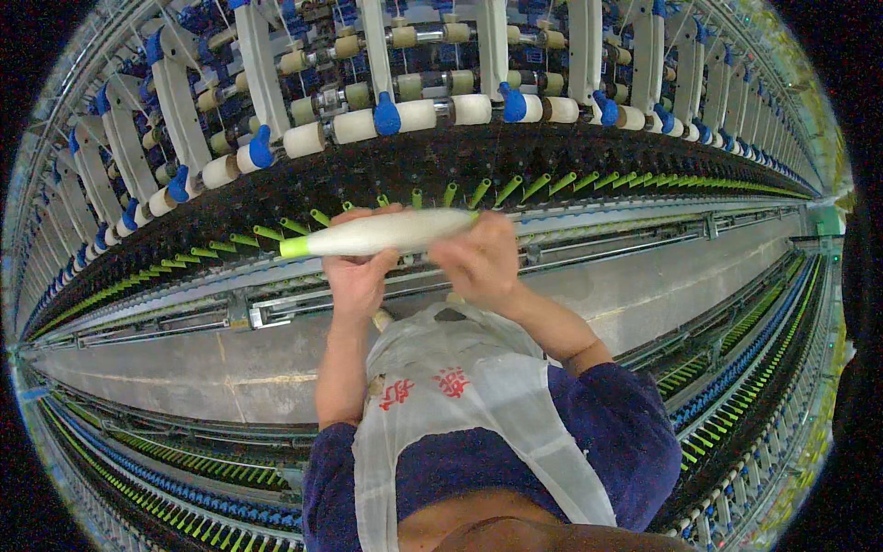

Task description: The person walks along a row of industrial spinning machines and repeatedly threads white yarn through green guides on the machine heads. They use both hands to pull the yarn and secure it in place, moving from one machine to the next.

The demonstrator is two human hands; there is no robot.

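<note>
A long white yarn bobbin (395,232) lies crosswise in front of me, with its bright green tube end pointing left and its thinner end to the right. My left hand (361,273) is closed round its left part, thumb at the near side and fingers behind. My right hand (486,262), somewhat blurred, is at the tapered right end with its fingers curled in. What those fingers pinch, if anything, is too small or smeared to make out. Just beyond the bobbin runs a row of upright green spindle tubes (507,190).
Above the tubes is the spinning frame, with white rollers (354,126), blue-tipped grey arms (386,112) and dark gaps. A metal rail (294,304) runs along its near side. Grey floor (166,368) lies below, and a second machine with green tubes (216,460) stands behind me.
</note>
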